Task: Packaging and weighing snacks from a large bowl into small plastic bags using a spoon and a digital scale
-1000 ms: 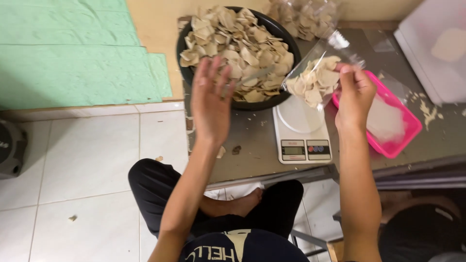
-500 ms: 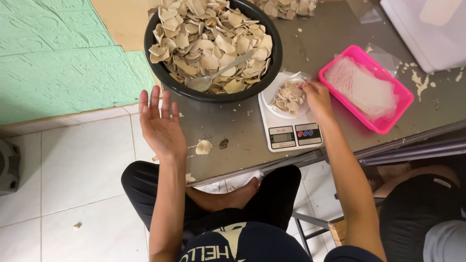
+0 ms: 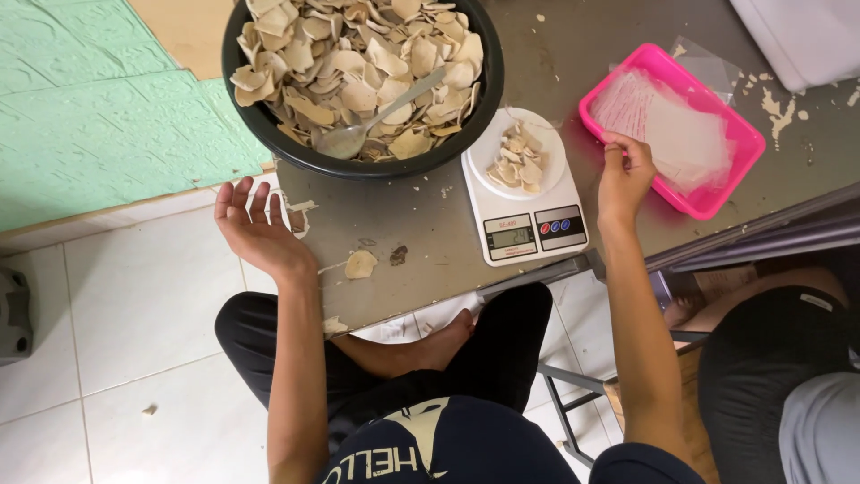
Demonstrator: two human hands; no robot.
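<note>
While the portion of chips [image 3: 519,164] sits on the white kitchen scale [image 3: 526,204], just left of the right hand [image 3: 624,170], neither hand is on it. The right grip is pinched at the near rim of the pink tray [image 3: 717,202], over the stack of clear bags [image 3: 667,134]. Whether a bag is actually caught between the fingertips I cannot tell, since clear film on clear film is hard to read.

The left hand [image 3: 253,224] hangs past the counter [image 3: 430,237] edge, grip released, palm up and empty. The black bowl [image 3: 269,130] of chips, with a spoon [image 3: 376,116] in it, lies up and right of that hand (one loose chip [image 3: 361,263] lies just right of the wrist).

Step in hand, as judged: weighing a portion, with the scale's display lit. A next move calls for a light pinch on a single bag, keeping clear of the scale.
</note>
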